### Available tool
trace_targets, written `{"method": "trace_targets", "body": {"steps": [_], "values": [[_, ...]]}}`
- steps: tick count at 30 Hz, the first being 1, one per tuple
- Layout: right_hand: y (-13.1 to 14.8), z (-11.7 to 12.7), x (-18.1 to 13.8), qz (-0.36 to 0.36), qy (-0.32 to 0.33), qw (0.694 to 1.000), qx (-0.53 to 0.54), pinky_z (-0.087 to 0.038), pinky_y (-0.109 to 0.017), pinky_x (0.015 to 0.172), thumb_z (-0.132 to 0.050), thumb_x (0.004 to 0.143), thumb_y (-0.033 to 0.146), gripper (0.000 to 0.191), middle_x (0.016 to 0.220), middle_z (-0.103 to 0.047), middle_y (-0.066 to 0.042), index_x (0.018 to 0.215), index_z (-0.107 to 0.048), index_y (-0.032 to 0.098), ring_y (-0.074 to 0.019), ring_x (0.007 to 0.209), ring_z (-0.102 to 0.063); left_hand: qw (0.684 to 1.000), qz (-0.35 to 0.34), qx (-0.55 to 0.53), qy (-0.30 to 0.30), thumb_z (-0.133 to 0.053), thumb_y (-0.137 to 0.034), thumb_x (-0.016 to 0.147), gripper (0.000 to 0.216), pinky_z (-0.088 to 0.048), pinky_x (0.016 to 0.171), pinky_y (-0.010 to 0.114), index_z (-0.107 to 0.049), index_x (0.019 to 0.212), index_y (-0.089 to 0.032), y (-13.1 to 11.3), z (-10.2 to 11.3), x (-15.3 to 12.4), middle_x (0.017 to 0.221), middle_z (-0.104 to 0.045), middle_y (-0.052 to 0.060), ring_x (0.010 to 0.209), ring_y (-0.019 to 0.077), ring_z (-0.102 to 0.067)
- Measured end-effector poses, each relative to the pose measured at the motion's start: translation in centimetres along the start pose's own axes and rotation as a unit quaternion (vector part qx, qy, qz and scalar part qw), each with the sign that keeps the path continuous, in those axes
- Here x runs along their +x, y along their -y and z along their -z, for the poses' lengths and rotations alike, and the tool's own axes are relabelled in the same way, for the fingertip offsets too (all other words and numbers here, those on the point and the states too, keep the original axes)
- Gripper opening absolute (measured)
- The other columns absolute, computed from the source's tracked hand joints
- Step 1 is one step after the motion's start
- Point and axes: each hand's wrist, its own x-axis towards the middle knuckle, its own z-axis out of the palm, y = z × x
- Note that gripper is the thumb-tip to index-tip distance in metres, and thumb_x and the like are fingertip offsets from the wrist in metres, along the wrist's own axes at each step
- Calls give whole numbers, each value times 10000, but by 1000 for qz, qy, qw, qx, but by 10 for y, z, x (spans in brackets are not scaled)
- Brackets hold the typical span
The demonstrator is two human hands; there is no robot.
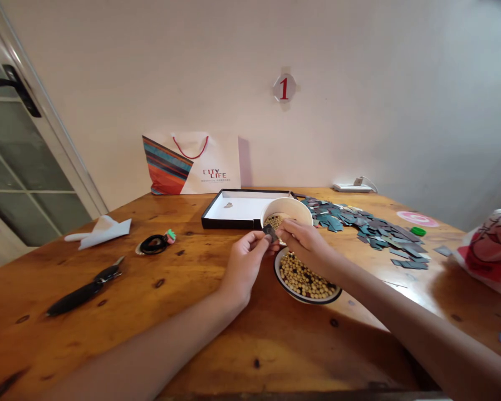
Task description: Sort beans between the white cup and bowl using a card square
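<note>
Over the rim of a white tub, my left hand (250,259) pinches a small dark flat piece (269,231) between thumb and fingers. My right hand (303,239) is closed beside it, its fingertips close to that piece; what they hold is hidden. The white tub (298,209) is tipped toward me, with pale round beads or beans inside. Below my right hand stands a dark-rimmed bowl (307,278), filled with similar pale round pieces and some dark ones. A shallow black-edged box (254,201) with a white inside lies behind, holding one small pale item.
Many dark flat pieces (359,220) are heaped to the right. A green cap (417,231) and a red-and-white bag (490,250) lie beyond. On the left are a black-handled pocket knife (83,292), a coiled black band (152,243) and white paper (104,231). A paper bag (215,164) stands behind.
</note>
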Motion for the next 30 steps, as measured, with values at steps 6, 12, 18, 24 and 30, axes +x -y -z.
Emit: {"method": "trace_targets", "body": {"steps": [6,12,18,24,30], "values": [[-1,-1,0,5,4,1000,-15,-320,-230,590,-340,875,220,216,686,-453,2,664,-381,194,-121,652,-422,1000,-5,3,2,-609,-240,670,106,-446,709,238,-579,705,-145,1,-1,-2,651,-628,-15,633,99,-580],[0,0,0,-1,-3,1000,-15,-323,-226,594,-340,875,211,205,695,-459,0,676,-389,193,-121,661,-427,1000,9,-28,7,-599,-229,680,98,-435,697,233,-556,696,-142,0,-4,-5,649,-623,-6,633,93,-562],[1,1,0,2,3,1000,-11,-315,-221,604,-350,875,209,213,683,-440,11,663,-361,195,-116,659,-422,998,24,-52,5,-575,-229,701,90,-421,677,224,-559,719,-142,1,-5,-6,651,-615,-8,629,89,-548],[3,2,1,-17,4,1000,2,-320,-218,582,-339,880,213,206,674,-438,10,678,-374,192,-112,640,-420,998,20,-59,13,-580,-226,695,91,-424,686,238,-541,696,-144,-1,-6,-7,655,-602,-12,633,93,-551],[4,2,0,-12,5,1000,2,-321,-220,584,-338,880,222,208,677,-436,10,678,-377,193,-113,642,-419,999,17,-47,-2,-591,-228,683,96,-427,692,233,-540,698,-147,-3,-6,-7,658,-605,-9,645,95,-556]]}}
